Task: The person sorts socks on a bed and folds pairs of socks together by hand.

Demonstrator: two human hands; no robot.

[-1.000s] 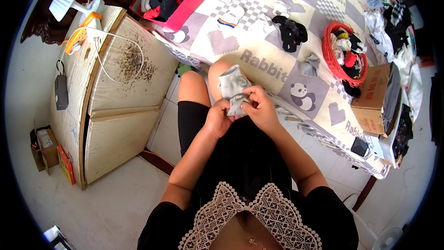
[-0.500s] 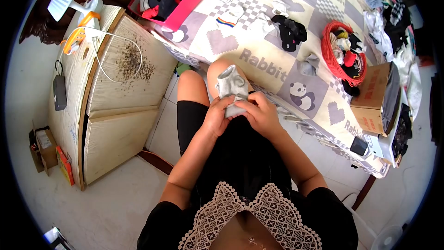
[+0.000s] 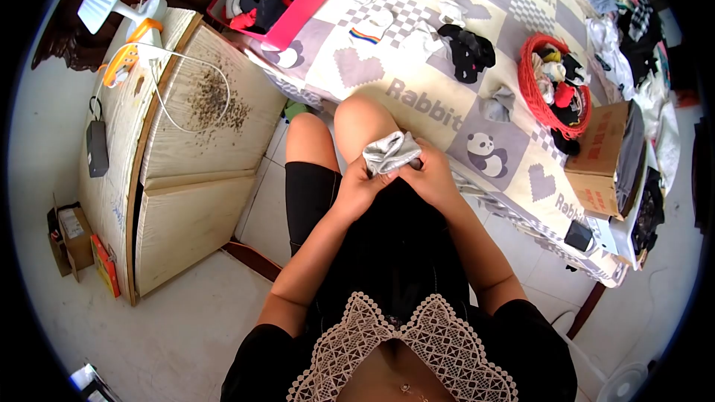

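A light grey sock (image 3: pixel 392 152), bunched and folded over, is held between my two hands above my lap. On its left side my left hand (image 3: pixel 363 184) is closed on it, with the fingers partly hidden by the fabric. My right hand (image 3: pixel 430 177) pinches the opposite side, its thumb and fingers pressed together on the cloth. Nearest on the bed lie a grey sock (image 3: pixel 497 105), black socks (image 3: pixel 467 52) and a white sock with rainbow stripes (image 3: pixel 371 27).
A red basket (image 3: pixel 531 97) of socks stands on the bed (image 3: pixel 417 97), beside a cardboard box (image 3: pixel 596 156). A pink box (image 3: pixel 309 4) of socks is at the back left. The wooden cabinet (image 3: pixel 197 216) bears a lamp (image 3: pixel 112 4) and cable.
The grey sock was upright and longer; now it is folded down into a compact bunch. My hands have shifted slightly and grip its two sides.
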